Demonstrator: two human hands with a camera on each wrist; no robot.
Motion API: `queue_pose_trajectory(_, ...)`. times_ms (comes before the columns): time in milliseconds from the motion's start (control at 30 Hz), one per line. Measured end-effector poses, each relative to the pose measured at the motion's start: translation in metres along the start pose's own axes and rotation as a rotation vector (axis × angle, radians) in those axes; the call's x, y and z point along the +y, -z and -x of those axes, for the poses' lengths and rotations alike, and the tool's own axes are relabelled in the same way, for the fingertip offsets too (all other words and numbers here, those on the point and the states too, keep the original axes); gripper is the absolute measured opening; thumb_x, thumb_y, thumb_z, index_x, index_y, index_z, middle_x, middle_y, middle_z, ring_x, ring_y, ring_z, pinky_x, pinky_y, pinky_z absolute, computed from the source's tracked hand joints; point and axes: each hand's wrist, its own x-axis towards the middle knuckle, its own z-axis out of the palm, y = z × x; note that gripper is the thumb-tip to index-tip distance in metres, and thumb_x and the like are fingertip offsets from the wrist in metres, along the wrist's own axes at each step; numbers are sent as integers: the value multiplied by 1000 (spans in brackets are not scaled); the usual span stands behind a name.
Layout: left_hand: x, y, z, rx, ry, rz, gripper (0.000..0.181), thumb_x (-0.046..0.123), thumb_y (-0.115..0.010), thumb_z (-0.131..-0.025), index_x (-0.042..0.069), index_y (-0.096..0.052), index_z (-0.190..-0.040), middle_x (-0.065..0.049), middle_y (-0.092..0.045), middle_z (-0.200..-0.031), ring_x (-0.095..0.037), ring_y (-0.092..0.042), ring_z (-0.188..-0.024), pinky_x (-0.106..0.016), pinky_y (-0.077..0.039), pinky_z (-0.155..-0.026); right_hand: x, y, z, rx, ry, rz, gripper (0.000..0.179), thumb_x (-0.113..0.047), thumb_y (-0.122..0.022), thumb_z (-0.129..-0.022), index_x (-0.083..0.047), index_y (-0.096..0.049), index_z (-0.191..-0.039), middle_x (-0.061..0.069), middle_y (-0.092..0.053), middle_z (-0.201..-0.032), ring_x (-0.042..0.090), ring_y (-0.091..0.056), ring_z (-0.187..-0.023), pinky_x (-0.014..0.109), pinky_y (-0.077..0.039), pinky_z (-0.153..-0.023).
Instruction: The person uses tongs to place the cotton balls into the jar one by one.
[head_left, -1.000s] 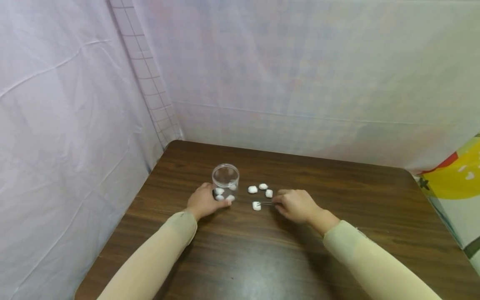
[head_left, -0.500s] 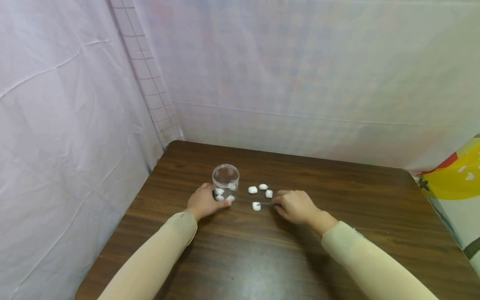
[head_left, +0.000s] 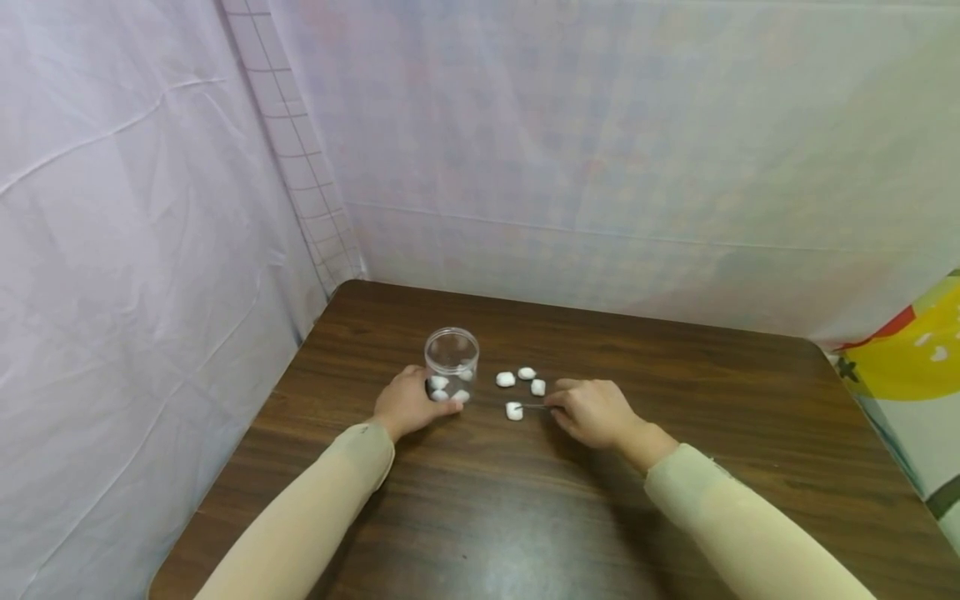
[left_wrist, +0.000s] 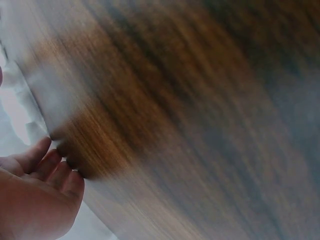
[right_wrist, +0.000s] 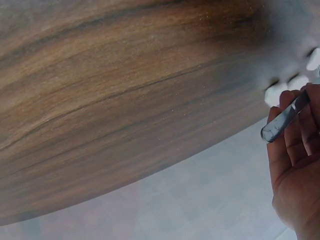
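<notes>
A clear plastic jar (head_left: 452, 354) stands upright on the table with several white cotton balls (head_left: 439, 395) inside. My left hand (head_left: 408, 402) holds it low on its left side, the thumb across the front. In my right hand (head_left: 595, 412) I pinch metal tweezers (right_wrist: 281, 125), whose tips point left and meet at a single cotton ball (head_left: 513, 411) on the tabletop. Just beyond that ball lie three more: one to the left (head_left: 506, 379), one at the back (head_left: 527, 373) and one nearer my right hand (head_left: 537, 387).
The brown wood-grain table (head_left: 675, 367) has rounded far corners. Pale cloth curtains (head_left: 585, 150) hang behind it and along the left. Past the right edge shows a yellow and red printed cloth (head_left: 922, 350).
The tweezers' two prongs, visibly spread at the ball a second ago, have come together at it. The ball has barely shifted. My left hand and the jar have stayed in place.
</notes>
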Motion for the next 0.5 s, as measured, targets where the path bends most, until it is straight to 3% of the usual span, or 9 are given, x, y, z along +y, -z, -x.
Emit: queue_pose_trajectory(500,0,0,-1,-10,12,7,84,68,-67,-66,13,-54,-128,-6,-51,-123,-24,-52,-103,-43,-44,-81,13,10,14,36,-27,-19,13,-21,-67,-77,-21,-73,-89,-14,-47,-74,2,-41,-49,25,-34,-38)
